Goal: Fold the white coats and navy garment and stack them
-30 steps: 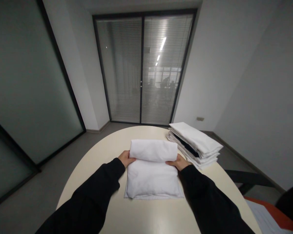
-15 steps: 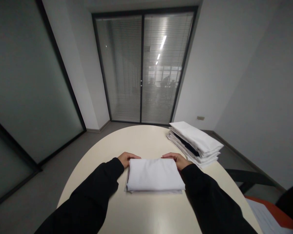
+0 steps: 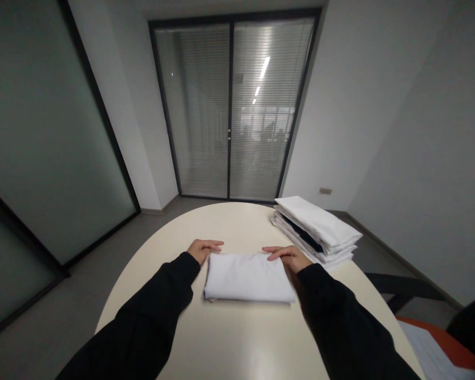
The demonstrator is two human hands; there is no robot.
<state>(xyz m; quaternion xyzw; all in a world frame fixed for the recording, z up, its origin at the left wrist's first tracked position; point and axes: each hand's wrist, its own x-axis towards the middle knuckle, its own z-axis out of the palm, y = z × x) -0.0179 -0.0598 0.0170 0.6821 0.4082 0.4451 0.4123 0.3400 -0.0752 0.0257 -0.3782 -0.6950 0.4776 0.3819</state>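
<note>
A: In the head view, where's the cloth?

B: The flat, folded white fabric bundle lies on the round, cream-coloured tabletop, in front of the person.

A: Is it held?

B: Not gripped, it seems. The left hand is loosely open at the far left corner; I can't tell whether it touches. The right hand is loosely open too, a digit apparently resting on the far right corner.

A: Risks?

B: Uneven pressure could skew the layers. A careless rightward sweep could topple the uneven stack of folded white fabric nearby.
</note>
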